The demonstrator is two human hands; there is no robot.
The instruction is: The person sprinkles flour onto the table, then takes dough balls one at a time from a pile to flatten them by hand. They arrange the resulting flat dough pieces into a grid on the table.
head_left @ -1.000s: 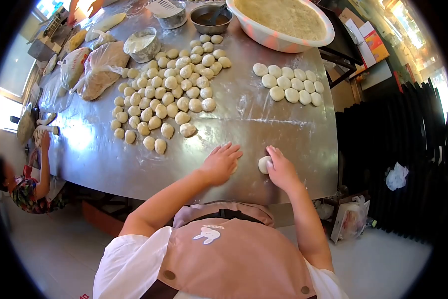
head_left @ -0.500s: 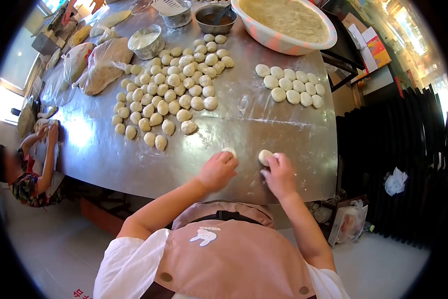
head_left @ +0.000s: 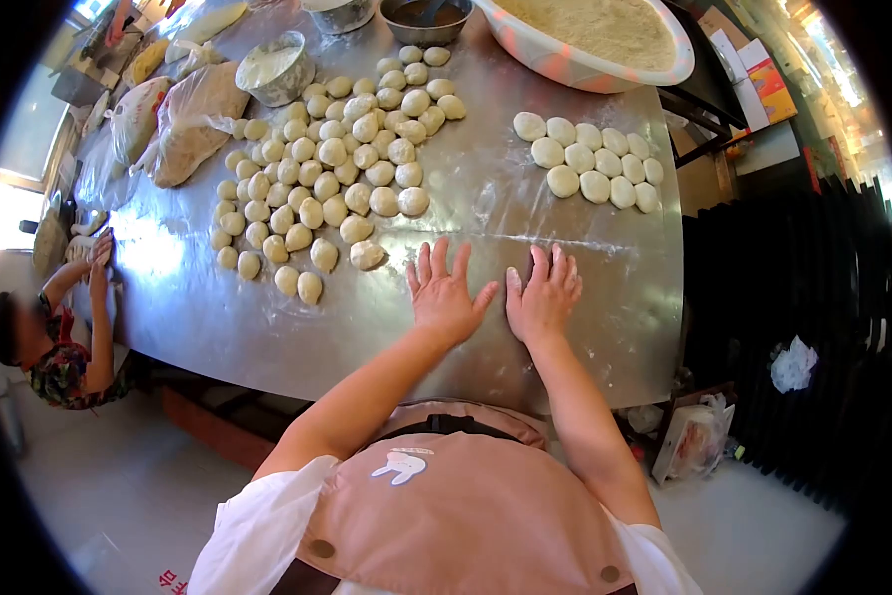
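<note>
Beyond the left hand [head_left: 444, 297] sit pale dough balls [head_left: 367, 255].

A: Nearest dough ball [head_left: 367, 255]?
B: Pale, round, a bit lumpy, floured. Sits loose on the steel worktop [head_left: 525, 198], just beside the left hand [head_left: 444, 297], not touching it.
A: Dough under the palm?
B: Hidden. Can't tell.

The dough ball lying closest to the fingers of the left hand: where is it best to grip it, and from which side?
Grip the dough ball lightly by its rounded sides, coming from above and from its right. That side faces bare table and the left hand, while other balls crowd its left and far sides. It looks soft, so pinch gently.
</note>
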